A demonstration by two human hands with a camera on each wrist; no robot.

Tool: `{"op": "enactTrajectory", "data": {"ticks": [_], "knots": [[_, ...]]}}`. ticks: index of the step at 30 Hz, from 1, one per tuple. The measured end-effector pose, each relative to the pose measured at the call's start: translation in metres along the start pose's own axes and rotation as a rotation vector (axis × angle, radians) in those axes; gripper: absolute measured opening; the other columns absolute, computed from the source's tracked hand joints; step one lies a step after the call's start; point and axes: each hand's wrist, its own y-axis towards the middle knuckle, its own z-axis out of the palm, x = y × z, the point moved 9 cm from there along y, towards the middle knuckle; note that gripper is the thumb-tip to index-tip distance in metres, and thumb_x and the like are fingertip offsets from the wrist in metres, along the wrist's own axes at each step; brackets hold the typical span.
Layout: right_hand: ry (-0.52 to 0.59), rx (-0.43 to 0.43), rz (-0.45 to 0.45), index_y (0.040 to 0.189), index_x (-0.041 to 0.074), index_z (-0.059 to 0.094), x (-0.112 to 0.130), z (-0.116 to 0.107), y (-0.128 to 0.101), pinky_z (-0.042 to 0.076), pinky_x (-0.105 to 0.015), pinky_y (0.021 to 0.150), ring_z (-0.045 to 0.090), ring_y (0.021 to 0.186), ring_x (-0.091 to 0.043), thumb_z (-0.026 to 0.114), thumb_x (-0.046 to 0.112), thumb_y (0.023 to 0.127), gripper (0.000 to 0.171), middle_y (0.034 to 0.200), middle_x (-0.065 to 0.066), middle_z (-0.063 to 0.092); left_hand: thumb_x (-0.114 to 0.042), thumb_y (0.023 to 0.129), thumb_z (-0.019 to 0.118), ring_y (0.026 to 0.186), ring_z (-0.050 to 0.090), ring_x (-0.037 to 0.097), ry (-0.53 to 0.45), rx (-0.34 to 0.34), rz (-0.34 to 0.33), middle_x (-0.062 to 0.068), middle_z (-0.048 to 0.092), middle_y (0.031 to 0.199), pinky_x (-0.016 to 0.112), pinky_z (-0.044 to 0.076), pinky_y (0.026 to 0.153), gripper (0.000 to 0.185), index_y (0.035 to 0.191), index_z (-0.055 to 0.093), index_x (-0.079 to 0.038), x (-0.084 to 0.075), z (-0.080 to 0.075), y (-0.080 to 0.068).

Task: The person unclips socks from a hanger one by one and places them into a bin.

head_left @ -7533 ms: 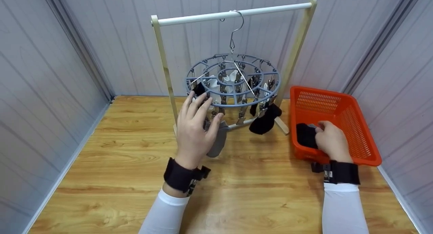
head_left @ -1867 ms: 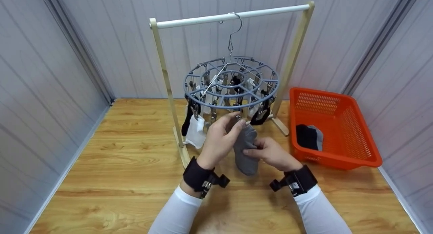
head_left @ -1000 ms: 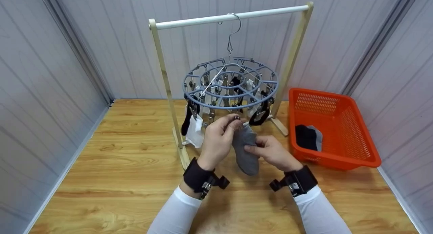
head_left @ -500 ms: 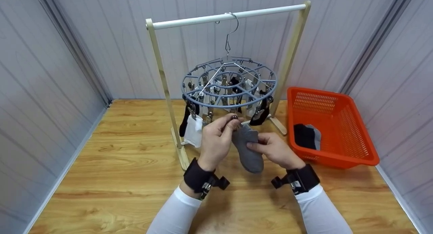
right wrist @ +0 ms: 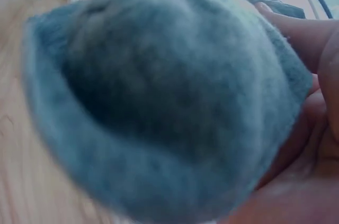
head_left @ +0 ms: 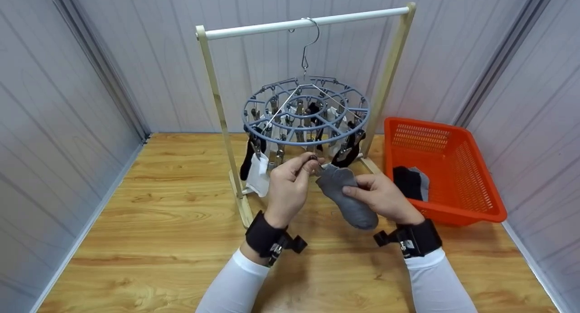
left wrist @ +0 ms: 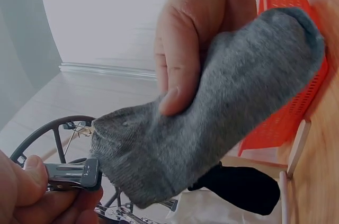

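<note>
Head view first, and I see the wooden rack [head_left: 212,100] with its white bar standing on the wood floor [head_left: 149,222], grey panelled walls [head_left: 68,77] closing in on three sides. On the right sits the orange basket [head_left: 457,168] with dark and grey socks in it. From the bar hangs the round blue clip hanger [head_left: 306,111], black and white socks clipped under it. Both arms are raised in front of it, white sleeves, black wrist straps. My left hand [head_left: 290,186] is up, thumb and fingers pinching a metal clip [left wrist: 74,173] at the hanger's near edge. My right hand [head_left: 385,197] grips the grey sock [head_left: 346,197], thumb laid across it, fingers curled behind. The sock's long axis runs on a slant, cuff up and left, just beside the clip, toe down and right. I cannot tell whether cuff and clip touch. The right wrist view is filled with blurred grey knit.
</note>
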Motion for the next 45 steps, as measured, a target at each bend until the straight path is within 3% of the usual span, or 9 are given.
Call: {"op": "enactTrajectory", "data": {"ticks": [6,11,15,22,25,29,34,39,45], "knots": [[-0.132,-0.042,-0.04,0.089,0.014,0.08,0.008,-0.017,-0.006,0.049,-0.025,0.057,0.061,0.07,-0.015,0.08,0.027,0.106,0.022,0.08,0.0,0.065,-0.004,0.107,0.071,0.096,0.083,0.025,0.015,-0.004,0.003,0.015,0.084,0.11,0.034,0.067,0.085,0.021,0.122,0.079,0.008,-0.001,-0.001,0.0],[-0.168,-0.091,-0.051,0.088,0.014,0.076,0.013,-0.036,-0.016,0.043,-0.025,0.057,0.056,0.067,-0.016,0.079,0.026,0.107,0.023,0.076,0.001,0.056,-0.003,0.107,0.071,0.095,0.083,0.023,0.023,0.001,-0.012,0.016,0.084,0.109,0.031,0.067,0.084,0.019,0.12,0.079,0.008,-0.001,0.0,0.001],[-0.15,-0.13,-0.032,0.096,0.012,0.08,0.017,-0.048,-0.023,0.046,-0.026,0.059,0.058,0.069,-0.016,0.079,0.027,0.107,0.019,0.077,-0.001,0.061,-0.003,0.107,0.071,0.097,0.082,0.024,0.034,0.001,-0.027,0.015,0.084,0.109,0.031,0.067,0.085,0.019,0.12,0.079,0.008,-0.001,0.0,0.0],[-0.128,-0.167,-0.03,0.109,0.009,0.084,0.021,-0.06,-0.03,0.058,-0.03,0.07,0.069,0.084,-0.022,0.076,0.023,0.108,0.016,0.098,-0.009,0.077,-0.004,0.108,0.071,0.103,0.081,0.026,0.04,0.033,-0.07,0.018,0.083,0.112,0.031,0.066,0.09,0.021,0.124,0.077,0.007,0.001,0.0,0.0],[-0.121,-0.184,-0.044,0.11,0.008,0.084,0.022,-0.064,-0.031,0.059,-0.03,0.07,0.07,0.085,-0.024,0.075,0.022,0.109,0.016,0.1,-0.01,0.078,-0.008,0.108,0.072,0.095,0.08,0.021,0.1,0.062,-0.064,0.014,0.083,0.113,0.029,0.065,0.084,0.025,0.128,0.077,0.005,-0.001,0.0,0.0],[-0.093,-0.204,-0.051,0.113,0.008,0.084,0.023,-0.068,-0.032,0.061,-0.031,0.071,0.07,0.086,-0.025,0.074,0.022,0.11,0.017,0.103,-0.012,0.079,-0.017,0.106,0.078,0.087,0.073,0.021,0.277,0.071,0.021,0.012,0.082,0.111,0.033,0.061,0.077,0.035,0.134,0.076,0.004,-0.012,-0.004,0.0],[-0.08,-0.24,-0.05,0.117,0.006,0.083,0.024,-0.071,-0.033,0.065,-0.031,0.08,0.072,0.092,-0.024,0.073,0.022,0.111,0.02,0.107,-0.013,0.079,-0.023,0.103,0.082,0.109,0.073,0.03,0.492,0.032,0.194,0.017,0.08,0.122,0.04,0.061,0.097,0.042,0.134,0.076,0.006,-0.037,-0.011,-0.001],[-0.089,-0.286,-0.044,0.118,0.004,0.082,0.023,-0.076,-0.036,0.065,-0.03,0.084,0.072,0.096,-0.023,0.072,0.023,0.111,0.022,0.109,-0.013,0.079,-0.02,0.102,0.084,0.114,0.072,0.03,0.529,-0.02,0.326,0.015,0.079,0.121,0.039,0.061,0.103,0.035,0.127,0.078,0.004,-0.06,-0.02,-0.003],[-0.08,-0.333,-0.065,0.118,0.002,0.081,0.023,-0.082,-0.036,0.064,-0.028,0.082,0.072,0.096,-0.021,0.073,0.021,0.111,0.022,0.11,-0.015,0.08,-0.014,0.1,0.085,0.107,0.07,0.028,0.558,-0.106,0.477,0.011,0.078,0.118,0.039,0.059,0.094,0.024,0.12,0.081,-0.002,-0.079,-0.033,-0.002]]}}
